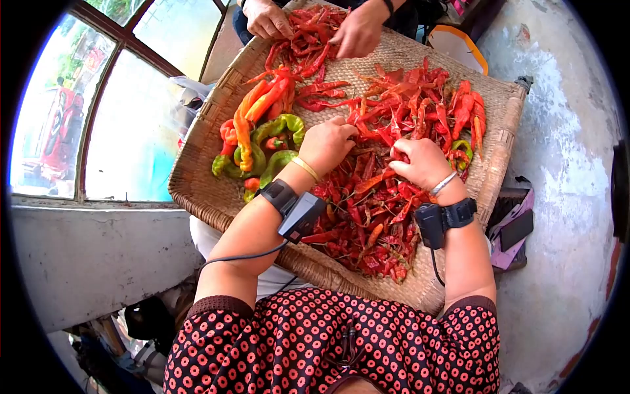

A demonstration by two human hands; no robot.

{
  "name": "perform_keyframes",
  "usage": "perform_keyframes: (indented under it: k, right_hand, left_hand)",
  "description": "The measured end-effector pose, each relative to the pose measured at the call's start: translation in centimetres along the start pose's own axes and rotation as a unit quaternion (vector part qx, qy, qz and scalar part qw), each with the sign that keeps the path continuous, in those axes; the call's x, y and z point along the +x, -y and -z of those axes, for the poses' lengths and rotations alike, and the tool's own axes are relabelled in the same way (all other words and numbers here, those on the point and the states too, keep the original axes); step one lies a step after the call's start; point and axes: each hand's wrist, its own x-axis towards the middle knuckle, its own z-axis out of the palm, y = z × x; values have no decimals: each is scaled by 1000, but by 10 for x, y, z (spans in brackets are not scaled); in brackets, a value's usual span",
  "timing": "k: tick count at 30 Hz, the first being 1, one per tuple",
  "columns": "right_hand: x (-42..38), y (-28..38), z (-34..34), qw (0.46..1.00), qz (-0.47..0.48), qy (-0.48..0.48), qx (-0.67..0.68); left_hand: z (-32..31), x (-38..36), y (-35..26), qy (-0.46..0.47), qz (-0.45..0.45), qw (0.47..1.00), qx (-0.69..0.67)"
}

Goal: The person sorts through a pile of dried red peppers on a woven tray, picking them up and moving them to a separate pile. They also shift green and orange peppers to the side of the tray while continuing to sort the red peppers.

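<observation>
A large square woven basket tray (pixel 489 190) lies before me, heaped with red chili peppers (pixel 367 217), many of them wrinkled and dried. My left hand (pixel 328 146) reaches over the middle of the pile, its fingers pinched on a red chili, mostly hidden by the fingertips. Just to the right, my right hand (pixel 423 165) is closed too, thumb and forefinger pinching at a red chili that shows only in part. Left of my left hand lie green twisted peppers (pixel 281 164) and orange-red peppers (pixel 252 108).
At the tray's far side, another person's two hands (pixel 357 29) handle red chilies (pixel 312 39). A window (pixel 131 125) and low wall (pixel 118 256) stand at left. A pale wall (pixel 558 197) is at right, with a pink bag (pixel 522 230) beside the tray.
</observation>
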Motion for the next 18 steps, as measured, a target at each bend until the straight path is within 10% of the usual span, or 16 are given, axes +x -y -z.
perform_keyframes:
  k: [7, 16, 18]
  right_hand:
    - [-2, -10, 6, 985, 67, -112, 111]
    - [-1, -12, 7, 987, 23, -109, 117]
    - [-1, -6, 9, 982, 37, -105, 151]
  left_hand:
    - [24, 4, 6, -56, -108, 977, -173]
    - [43, 11, 26, -180, 138, 897, -380]
    - [42, 11, 14, -346, -22, 938, 11]
